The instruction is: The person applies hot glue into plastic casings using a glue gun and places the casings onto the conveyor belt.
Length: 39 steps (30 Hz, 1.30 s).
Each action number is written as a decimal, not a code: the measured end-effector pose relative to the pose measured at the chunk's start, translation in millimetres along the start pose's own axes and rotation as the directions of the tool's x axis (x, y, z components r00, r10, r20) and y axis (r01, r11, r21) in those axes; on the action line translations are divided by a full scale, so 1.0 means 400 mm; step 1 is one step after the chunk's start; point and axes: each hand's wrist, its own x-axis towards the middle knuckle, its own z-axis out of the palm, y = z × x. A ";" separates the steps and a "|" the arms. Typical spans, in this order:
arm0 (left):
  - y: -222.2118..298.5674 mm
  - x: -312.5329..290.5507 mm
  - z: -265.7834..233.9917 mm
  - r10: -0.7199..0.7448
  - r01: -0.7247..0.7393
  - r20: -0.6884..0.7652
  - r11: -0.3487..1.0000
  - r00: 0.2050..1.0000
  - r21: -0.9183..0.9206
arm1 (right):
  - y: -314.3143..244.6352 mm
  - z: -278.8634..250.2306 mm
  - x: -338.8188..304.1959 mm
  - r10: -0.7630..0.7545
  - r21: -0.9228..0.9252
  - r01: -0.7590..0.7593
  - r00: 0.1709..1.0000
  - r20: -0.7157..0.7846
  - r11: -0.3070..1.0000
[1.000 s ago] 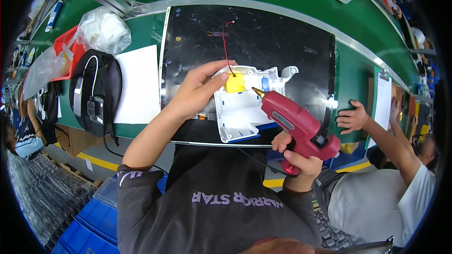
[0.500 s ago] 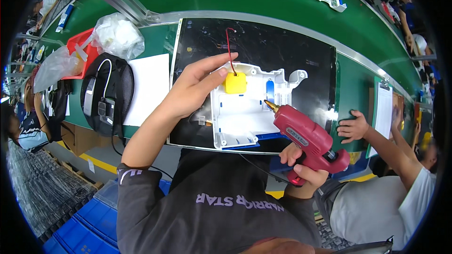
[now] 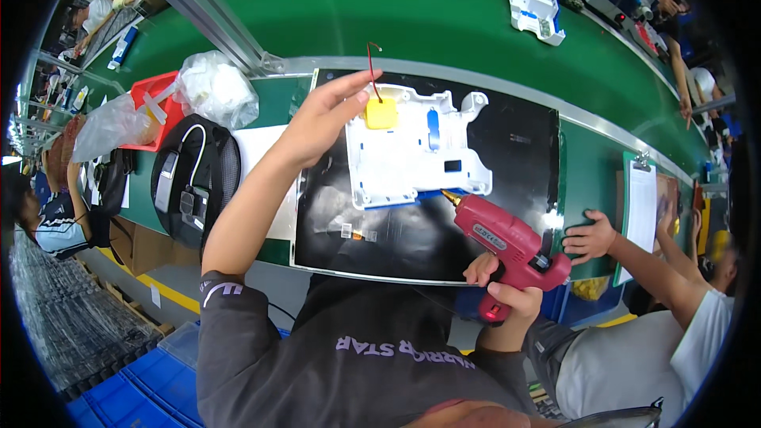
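An assembly line in a factory.
A long green conveyor belt (image 3: 444,16) runs past the counter (image 3: 590,166); on the belt lies a white plastic part (image 3: 535,8), more workers sit along it, a clipboard (image 3: 640,210) rests beside it, and blue crates (image 3: 158,380) stand below the counter.

I see a green conveyor belt (image 3: 444,16) running across a factory line, edged by a metal rail (image 3: 198,8). Blue crates (image 3: 135,396) sit on the grey floor (image 3: 119,285) with its yellow stripe (image 3: 170,292).
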 end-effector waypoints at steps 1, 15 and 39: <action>0.003 0.023 -0.015 0.026 -0.026 -0.011 0.999 1.000 0.043 | 0.004 -0.006 0.005 -0.012 -0.003 0.012 1.000 0.011 1.000; -0.099 0.514 -0.304 0.081 -0.089 -0.150 0.995 0.985 -0.042 | 0.114 -0.117 0.119 0.116 0.105 -0.110 0.992 -0.053 0.988; -0.074 0.479 -0.291 0.534 -0.040 -0.441 0.668 0.721 0.743 | 0.116 -0.131 0.138 0.133 0.169 -0.134 0.991 0.020 0.976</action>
